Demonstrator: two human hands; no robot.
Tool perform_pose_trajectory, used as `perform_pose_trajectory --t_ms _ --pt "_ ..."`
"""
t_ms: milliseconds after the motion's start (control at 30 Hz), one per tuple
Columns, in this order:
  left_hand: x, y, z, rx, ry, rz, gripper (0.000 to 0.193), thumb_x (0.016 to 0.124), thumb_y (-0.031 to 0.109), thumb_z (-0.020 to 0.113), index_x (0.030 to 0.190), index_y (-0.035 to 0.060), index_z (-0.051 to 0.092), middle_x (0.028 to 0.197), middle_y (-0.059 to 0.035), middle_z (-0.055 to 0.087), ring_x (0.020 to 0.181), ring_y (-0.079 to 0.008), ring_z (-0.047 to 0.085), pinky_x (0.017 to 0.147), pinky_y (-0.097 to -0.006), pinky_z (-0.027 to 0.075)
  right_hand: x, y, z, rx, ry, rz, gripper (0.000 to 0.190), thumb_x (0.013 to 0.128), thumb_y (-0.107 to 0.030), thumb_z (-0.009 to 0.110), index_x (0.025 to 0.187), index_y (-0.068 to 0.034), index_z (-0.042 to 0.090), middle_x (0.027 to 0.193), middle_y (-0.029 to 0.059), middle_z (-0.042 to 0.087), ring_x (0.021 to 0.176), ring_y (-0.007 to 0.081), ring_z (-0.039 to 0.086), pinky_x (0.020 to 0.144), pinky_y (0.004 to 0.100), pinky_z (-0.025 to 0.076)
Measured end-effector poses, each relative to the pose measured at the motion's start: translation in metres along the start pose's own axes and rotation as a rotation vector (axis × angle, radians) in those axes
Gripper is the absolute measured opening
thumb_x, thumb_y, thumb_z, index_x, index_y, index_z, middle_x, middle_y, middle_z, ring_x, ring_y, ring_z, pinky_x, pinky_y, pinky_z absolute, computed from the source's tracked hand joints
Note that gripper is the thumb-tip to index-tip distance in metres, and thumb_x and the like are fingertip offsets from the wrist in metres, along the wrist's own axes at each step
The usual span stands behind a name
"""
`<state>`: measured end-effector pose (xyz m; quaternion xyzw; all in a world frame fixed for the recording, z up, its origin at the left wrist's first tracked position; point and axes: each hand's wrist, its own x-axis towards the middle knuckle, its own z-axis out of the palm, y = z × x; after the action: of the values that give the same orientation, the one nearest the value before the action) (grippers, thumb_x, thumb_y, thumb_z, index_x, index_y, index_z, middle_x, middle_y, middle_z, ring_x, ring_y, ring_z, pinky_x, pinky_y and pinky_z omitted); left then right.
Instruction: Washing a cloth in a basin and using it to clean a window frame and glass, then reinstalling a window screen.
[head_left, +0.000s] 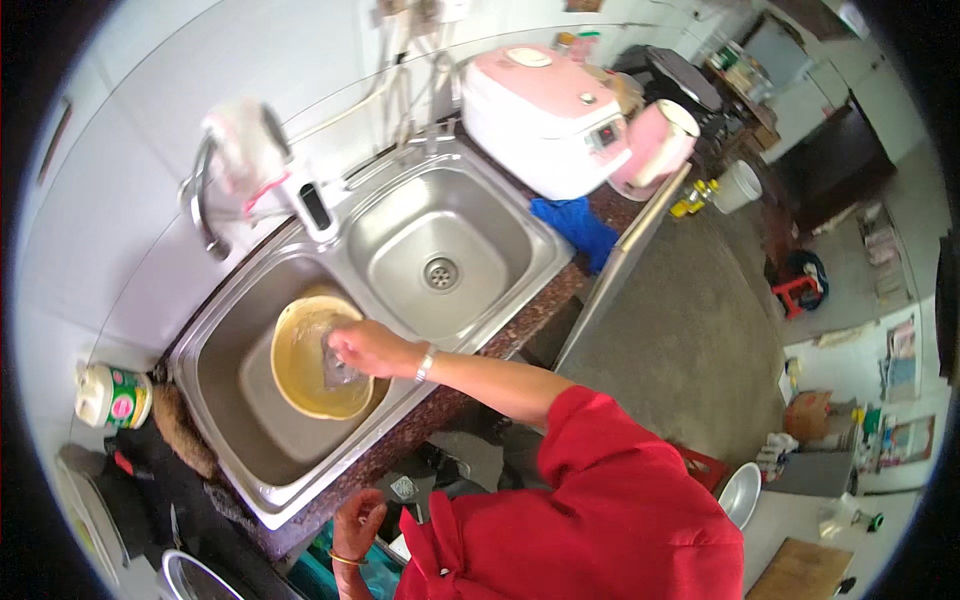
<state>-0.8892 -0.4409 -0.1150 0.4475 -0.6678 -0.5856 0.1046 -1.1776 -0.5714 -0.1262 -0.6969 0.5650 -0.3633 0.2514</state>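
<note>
A yellow plastic basin (300, 367) stands in the left bowl (277, 442) of a stainless steel double sink. Inside it, my right hand (379, 349) grips a greyish cloth-like piece (337, 371), blurred and partly covered by my fingers. Clear water seems to lie in the basin. My left hand (360, 521) hangs beside the counter's front edge, outside the sink, its fingers loosely curled and nothing visible in them. Over the left bowl curves a chrome faucet (201, 199), with a white water-heater unit (311, 199) beside it. The right bowl (469, 240) shows its drain strainer.
Right of the sink are a pink-and-white rice cooker (540, 120), a pink electric kettle (656, 146) and a blue cloth (577, 225). A white jug-like bottle (112, 396) and a brown brush-like object (180, 431) border the sink's left end. A panel (622, 259) juts out at right.
</note>
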Motion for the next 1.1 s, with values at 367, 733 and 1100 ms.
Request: perform_pose_trajectory --t_ms 367,733,1100 --pt "0.159 0.171 0.217 -0.176 -0.171 0.429 0.053 0.074 0.004 0.065 0.121 0.002 0.042 0.11 -0.0075 0.054 0.101 -0.0158 0.053 0.087 -0.0296 0.042 -0.424 0.17 -0.19 -0.299 0.113 0.785 0.017 0.079 -0.019 0.054 0.086 -0.004 0.06 0.081 0.0159 0.062 0.075 0.0316 0.06 0.066 0.0392 0.048" --pt "0.245 0.261 0.419 -0.291 0.264 0.398 0.033 0.069 0.006 0.072 0.096 0.0013 0.055 0.084 -0.001 0.056 0.074 -0.0091 0.051 0.067 -0.0223 0.044 -0.792 0.328 -0.206 0.637 0.642 1.523 0.021 0.084 -0.024 0.053 0.099 -0.01 0.057 0.099 0.0008 0.062 0.09 0.0194 0.059 0.079 0.0379 0.045" --pt "0.189 0.331 0.521 -0.451 0.038 0.333 0.041 0.07 0.003 0.07 0.108 -0.0059 0.057 0.095 -0.005 0.061 0.084 -0.0083 0.054 0.075 -0.0234 0.046 -0.695 0.362 -0.31 0.75 0.739 1.072 0.031 0.078 -0.017 0.063 0.105 -0.007 0.052 0.095 0.0095 0.06 0.085 0.0245 0.059 0.067 0.0369 0.051"
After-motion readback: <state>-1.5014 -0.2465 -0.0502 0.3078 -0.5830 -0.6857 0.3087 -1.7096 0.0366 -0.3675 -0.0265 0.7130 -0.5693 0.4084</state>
